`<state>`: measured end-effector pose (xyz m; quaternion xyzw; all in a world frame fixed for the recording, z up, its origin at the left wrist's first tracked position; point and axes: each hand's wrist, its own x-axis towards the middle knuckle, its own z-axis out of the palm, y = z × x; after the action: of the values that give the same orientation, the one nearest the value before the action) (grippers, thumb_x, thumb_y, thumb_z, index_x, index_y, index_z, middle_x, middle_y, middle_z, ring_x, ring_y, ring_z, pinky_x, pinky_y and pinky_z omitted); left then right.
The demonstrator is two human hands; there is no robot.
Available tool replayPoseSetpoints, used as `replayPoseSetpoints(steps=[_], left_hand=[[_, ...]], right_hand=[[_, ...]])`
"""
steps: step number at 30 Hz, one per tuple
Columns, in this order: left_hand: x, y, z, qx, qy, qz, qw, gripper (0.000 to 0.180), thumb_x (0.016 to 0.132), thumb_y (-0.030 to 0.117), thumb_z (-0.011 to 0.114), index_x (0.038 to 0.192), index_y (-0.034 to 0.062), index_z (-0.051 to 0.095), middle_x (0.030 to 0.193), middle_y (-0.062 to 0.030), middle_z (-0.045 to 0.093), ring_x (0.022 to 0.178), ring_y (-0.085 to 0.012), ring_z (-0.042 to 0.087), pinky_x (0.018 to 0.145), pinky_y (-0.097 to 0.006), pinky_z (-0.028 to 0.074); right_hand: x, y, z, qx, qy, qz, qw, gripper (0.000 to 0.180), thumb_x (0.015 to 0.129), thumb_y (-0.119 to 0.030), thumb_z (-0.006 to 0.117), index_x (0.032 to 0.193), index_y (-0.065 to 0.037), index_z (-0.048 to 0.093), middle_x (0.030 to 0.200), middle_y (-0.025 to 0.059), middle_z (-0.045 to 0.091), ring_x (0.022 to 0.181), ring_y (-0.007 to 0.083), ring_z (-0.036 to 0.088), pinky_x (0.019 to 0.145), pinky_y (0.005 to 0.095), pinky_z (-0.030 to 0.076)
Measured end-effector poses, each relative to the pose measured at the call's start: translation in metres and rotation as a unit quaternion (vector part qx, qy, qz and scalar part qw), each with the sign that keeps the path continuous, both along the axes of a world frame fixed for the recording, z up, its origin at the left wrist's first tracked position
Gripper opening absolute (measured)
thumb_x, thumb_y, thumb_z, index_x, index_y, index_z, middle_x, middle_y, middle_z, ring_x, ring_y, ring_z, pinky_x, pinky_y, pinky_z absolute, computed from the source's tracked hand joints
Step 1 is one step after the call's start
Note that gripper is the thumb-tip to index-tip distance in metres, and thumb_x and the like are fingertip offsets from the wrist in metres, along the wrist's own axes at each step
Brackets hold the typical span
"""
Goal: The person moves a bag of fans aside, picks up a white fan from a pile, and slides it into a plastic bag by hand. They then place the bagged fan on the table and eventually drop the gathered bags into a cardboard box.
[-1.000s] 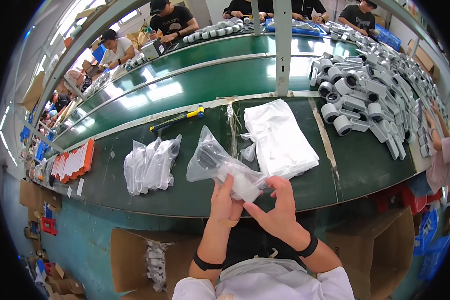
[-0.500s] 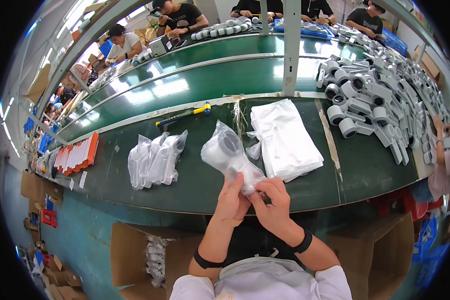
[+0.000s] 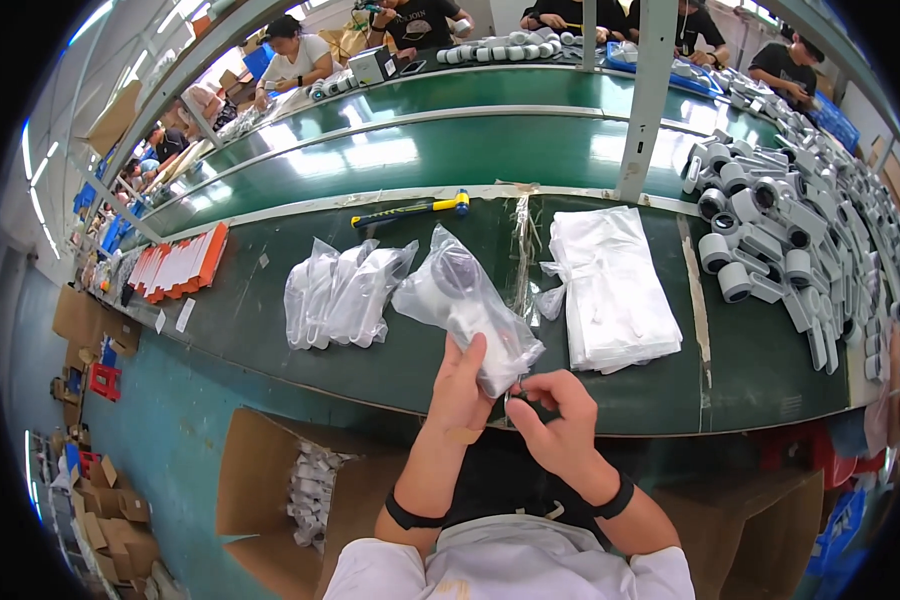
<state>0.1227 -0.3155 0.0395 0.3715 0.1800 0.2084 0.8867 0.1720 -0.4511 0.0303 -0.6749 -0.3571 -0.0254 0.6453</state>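
My left hand (image 3: 458,392) grips a clear plastic bag (image 3: 515,352) near its lower end, thumb on top. Inside is a grey-white plastic part (image 3: 457,285) with a round ring-shaped head, pointing away from me. My right hand (image 3: 562,425) is at the bag's near corner with fingers curled and thumb and forefinger close together; a small shiny bit shows between them, too small to name. Left of the bag, several bagged grey-white parts (image 3: 345,295) lie side by side. A stack of flat white plastic bags (image 3: 618,290) lies to the right.
A yellow-and-black hammer (image 3: 410,210) lies behind the bagged parts. Orange-and-white cartons (image 3: 182,262) stand at the left. Loose grey parts (image 3: 770,220) are heaped at the right, beside a metal post (image 3: 642,110). Cardboard boxes (image 3: 255,490) stand below the table edge. Co-workers sit across the green conveyor (image 3: 450,145).
The view has shifted, so the table things appear further right. My right hand has drawn slightly back from the bag's gathered end, which is now spread flatter. My left hand keeps its hold.
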Motion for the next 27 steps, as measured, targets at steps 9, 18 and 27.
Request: replayPoseSetpoints(steps=[9,18,27], left_hand=[[0.007,-0.004,-0.010,0.000,-0.032,0.060,0.998,0.042,0.103,0.016,0.045,0.143,0.0150,0.034,0.122,-0.0092,0.057,0.107,-0.0245,0.059,0.087,-0.043,0.053],[-0.046,0.068,-0.004,0.081,0.021,0.090,0.992,0.042,0.100,0.020,0.053,0.137,0.0049,0.042,0.110,-0.0090,0.062,0.095,-0.0179,0.064,0.074,-0.030,0.056],[-0.148,0.243,0.011,0.521,0.365,0.383,0.670,0.048,0.094,0.024,0.057,0.133,-0.0009,0.043,0.117,-0.0223,0.062,0.103,-0.0333,0.063,0.090,-0.040,0.048]], right_hand=[[-0.012,0.016,-0.002,0.075,0.139,0.031,0.987,0.012,0.079,0.000,0.073,0.077,-0.001,0.061,0.071,-0.0003,0.058,0.061,0.0049,0.049,0.054,0.0214,0.039],[-0.007,-0.025,-0.024,-0.023,0.031,0.110,0.993,0.009,0.076,0.004,0.071,0.075,-0.002,0.063,0.063,0.0018,0.056,0.053,0.0067,0.050,0.049,0.0218,0.040],[0.006,-0.032,-0.054,-0.128,0.099,0.124,0.979,0.008,0.081,-0.001,0.072,0.079,0.000,0.064,0.064,0.0020,0.062,0.055,0.0036,0.055,0.049,0.0197,0.043]])
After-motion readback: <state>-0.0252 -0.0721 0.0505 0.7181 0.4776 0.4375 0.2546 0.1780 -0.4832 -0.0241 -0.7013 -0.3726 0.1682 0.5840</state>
